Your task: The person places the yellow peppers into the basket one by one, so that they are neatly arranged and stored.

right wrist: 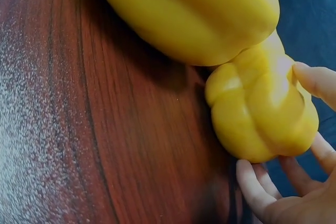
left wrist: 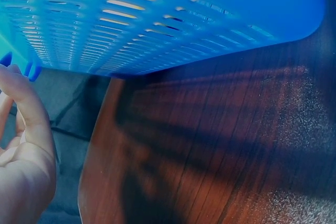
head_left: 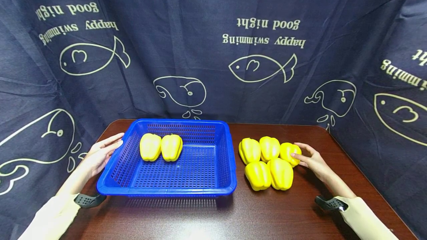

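Note:
Two yellow bell peppers point(head_left: 161, 147) lie side by side in the blue plastic basket point(head_left: 166, 192), toward its back left. My left hand point(head_left: 100, 155) is at the basket's left side, its fairly straight fingers touching the rim. Part of that hand point(left wrist: 29, 150) also shows beside the slotted wall in the left wrist view. On the right, several yellow bell peppers point(head_left: 269, 164) sit in a tight cluster on the table. My right hand point(head_left: 311, 160) grips the rightmost bell pepper point(right wrist: 262, 108), thumb on one side and fingers around the other.
The brown wooden table point(head_left: 267, 214) has its right edge just beyond my right forearm. A dark blue curtain point(head_left: 213, 47) with fish drawings and lettering hangs behind and along both sides. Each wrist wears a black strap point(head_left: 89, 200).

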Demonstrator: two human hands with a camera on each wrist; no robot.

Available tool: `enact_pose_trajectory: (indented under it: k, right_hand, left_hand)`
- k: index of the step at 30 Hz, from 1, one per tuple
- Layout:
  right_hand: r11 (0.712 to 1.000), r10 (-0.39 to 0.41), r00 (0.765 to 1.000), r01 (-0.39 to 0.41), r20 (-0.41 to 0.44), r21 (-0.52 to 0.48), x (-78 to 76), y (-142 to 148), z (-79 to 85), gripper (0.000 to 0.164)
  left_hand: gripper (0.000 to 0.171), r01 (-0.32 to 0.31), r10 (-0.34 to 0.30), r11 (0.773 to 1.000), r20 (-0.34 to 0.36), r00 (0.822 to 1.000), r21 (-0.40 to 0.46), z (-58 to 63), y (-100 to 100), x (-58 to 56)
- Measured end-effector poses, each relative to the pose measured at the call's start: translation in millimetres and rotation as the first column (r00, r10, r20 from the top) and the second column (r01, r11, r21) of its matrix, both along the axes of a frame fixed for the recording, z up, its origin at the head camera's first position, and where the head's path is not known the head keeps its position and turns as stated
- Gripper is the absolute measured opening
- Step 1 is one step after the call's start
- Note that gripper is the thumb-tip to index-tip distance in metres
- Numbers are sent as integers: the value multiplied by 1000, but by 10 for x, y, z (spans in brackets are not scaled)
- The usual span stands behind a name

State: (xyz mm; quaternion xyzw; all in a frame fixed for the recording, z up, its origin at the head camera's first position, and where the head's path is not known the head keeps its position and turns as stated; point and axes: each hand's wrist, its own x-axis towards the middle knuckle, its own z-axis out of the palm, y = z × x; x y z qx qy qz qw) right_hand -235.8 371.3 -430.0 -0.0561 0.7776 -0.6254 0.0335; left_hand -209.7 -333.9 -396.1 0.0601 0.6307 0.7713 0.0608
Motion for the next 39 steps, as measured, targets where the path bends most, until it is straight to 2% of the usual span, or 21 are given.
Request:
enact_pose_trajectory:
  k: [8,18,27,39]
  right_hand:
    - [990,79,997,-76,18,-118,11,11,-30,38]
    - [984,109,994,-110,-10,-143,18,36,-71,38]
    - [989,81,996,-86,-44,-121,29,32,-124,38]
    - [987,32,997,-42,-68,-153,45,22,-160,38]
  left_hand:
    - [35,3,-3,1000,-18,1000,-4,-8,3,6]
    - [36,12,-12,1000,-22,1000,-1,-9,-1,-2]
    - [35,15,-15,1000,-29,999,-9,-3,9,6]
    - [34,11,-12,1000,-29,1000,-22,1,16,6]
